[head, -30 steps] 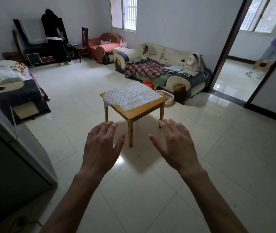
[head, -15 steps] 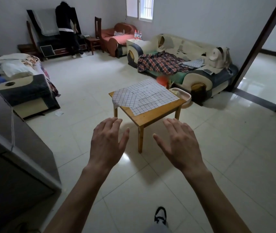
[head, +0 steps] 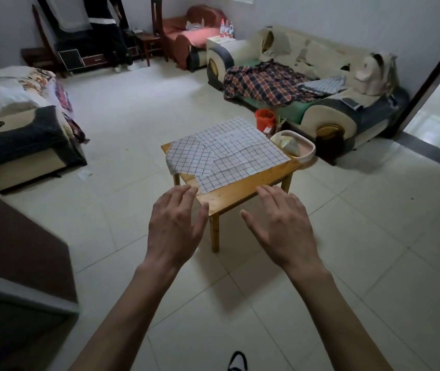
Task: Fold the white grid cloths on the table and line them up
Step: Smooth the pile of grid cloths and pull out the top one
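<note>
While both arms are stretched forward above the tiled floor [head: 374, 263], the left hand [head: 173, 226] and the right hand [head: 283, 226] are held palm down with the fingers spread wide and relaxed, and they hold nothing. The tip of a black and white shoe [head: 237, 361] shows at the bottom edge, between the two forearms.

In the picture the fingertips reach the near corner of the small wooden tabletop [head: 240, 195], but I cannot tell whether they touch it. The white grid cloths [head: 229, 151] lie unfolded on this tabletop, several pieces overlapping each other and covering most of it; one piece hangs over the left edge.

Just beside the far right side of the table stands a pale pink basin [head: 307, 149] on the floor, and near it an orange bucket [head: 264, 119]. Behind them is a cream and dark sofa [head: 328, 113] with a plaid blanket [head: 264, 81] spread on it and a light backpack [head: 374, 76] at its right end. Far at the back wall a person in dark clothes [head: 109, 36] stands near a low cabinet.
</note>
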`<act>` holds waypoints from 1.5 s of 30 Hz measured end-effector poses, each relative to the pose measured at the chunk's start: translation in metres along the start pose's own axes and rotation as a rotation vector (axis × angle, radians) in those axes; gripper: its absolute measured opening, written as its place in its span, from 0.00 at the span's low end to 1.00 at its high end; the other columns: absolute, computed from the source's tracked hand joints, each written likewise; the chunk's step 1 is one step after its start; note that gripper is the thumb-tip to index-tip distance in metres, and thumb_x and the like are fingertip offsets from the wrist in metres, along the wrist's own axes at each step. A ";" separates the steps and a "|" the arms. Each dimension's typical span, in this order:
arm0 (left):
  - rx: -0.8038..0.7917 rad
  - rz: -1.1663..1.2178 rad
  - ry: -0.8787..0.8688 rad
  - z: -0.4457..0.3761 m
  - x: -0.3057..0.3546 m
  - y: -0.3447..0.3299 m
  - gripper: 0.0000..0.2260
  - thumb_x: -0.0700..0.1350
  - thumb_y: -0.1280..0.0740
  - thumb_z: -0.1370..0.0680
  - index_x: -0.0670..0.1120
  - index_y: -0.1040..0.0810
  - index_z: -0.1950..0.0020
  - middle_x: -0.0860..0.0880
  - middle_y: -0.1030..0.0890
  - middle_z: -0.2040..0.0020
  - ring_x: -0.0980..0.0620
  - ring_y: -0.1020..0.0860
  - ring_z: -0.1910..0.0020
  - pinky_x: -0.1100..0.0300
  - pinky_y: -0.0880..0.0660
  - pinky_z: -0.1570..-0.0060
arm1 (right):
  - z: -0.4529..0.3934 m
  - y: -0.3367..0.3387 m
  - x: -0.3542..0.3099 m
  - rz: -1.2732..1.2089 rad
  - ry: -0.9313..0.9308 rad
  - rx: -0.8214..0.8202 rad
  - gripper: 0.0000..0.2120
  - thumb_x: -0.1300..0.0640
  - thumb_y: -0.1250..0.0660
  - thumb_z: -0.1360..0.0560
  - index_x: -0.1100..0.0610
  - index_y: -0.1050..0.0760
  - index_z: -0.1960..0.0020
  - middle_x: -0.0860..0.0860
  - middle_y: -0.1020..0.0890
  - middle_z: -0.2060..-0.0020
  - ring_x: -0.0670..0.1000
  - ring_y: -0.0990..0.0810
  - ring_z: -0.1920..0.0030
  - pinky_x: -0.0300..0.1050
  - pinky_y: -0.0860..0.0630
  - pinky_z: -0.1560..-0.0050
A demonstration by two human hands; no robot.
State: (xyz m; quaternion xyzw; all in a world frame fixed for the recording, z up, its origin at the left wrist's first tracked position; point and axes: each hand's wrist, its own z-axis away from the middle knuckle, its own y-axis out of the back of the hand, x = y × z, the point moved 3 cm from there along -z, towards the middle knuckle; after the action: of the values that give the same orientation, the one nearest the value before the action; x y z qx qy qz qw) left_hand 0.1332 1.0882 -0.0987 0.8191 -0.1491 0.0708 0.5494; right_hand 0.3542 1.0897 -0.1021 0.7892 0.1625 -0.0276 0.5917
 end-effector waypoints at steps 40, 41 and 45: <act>-0.158 0.068 0.021 -0.425 0.005 -0.325 0.23 0.56 0.41 0.15 0.43 0.24 0.28 0.44 0.21 0.31 0.46 0.27 0.29 0.48 0.31 0.28 | -0.406 -0.169 0.246 -0.033 -0.116 -0.153 0.33 0.33 0.48 0.16 0.54 0.34 0.21 0.50 0.27 0.25 0.50 0.32 0.23 0.54 0.36 0.21; -0.162 0.070 0.023 -0.433 0.006 -0.332 0.23 0.56 0.41 0.15 0.43 0.24 0.28 0.44 0.21 0.31 0.45 0.27 0.29 0.49 0.31 0.28 | -0.415 -0.172 0.251 -0.031 -0.115 -0.159 0.33 0.33 0.49 0.17 0.54 0.34 0.21 0.50 0.27 0.25 0.50 0.32 0.23 0.54 0.36 0.21; -0.175 0.080 0.035 -0.465 0.012 -0.360 0.23 0.56 0.41 0.15 0.43 0.25 0.27 0.45 0.22 0.30 0.45 0.27 0.28 0.47 0.31 0.27 | -0.451 -0.184 0.275 -0.042 -0.095 -0.169 0.33 0.33 0.48 0.17 0.55 0.34 0.21 0.51 0.27 0.25 0.51 0.32 0.23 0.54 0.35 0.22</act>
State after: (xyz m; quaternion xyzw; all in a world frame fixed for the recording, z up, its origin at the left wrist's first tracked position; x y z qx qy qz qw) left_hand 0.2828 1.6408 -0.2320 0.7600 -0.1777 0.0939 0.6181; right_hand 0.4936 1.6215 -0.2027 0.7306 0.1524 -0.0638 0.6625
